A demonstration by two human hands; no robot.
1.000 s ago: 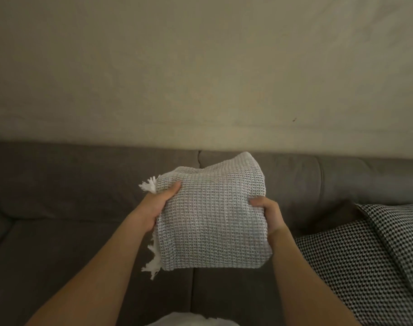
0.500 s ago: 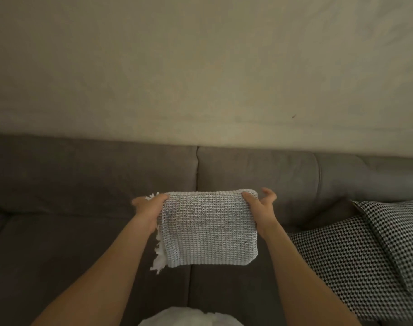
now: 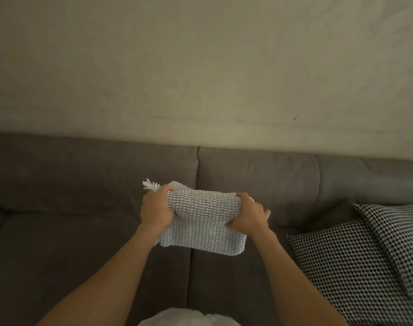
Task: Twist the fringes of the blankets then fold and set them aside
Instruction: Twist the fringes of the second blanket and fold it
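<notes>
Both hands gripping folded blanket (image 3: 202, 218)

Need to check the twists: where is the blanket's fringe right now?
In the head view, a white fringe tuft pokes out at the upper left corner of the folded blanket, just above the left hand, before the sofa backrest.

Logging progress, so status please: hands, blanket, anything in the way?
Grips: left hand and right hand on folded blanket, over grey sofa. White fringe pokes out by left hand. Checkered cushions off right, apart.
</notes>
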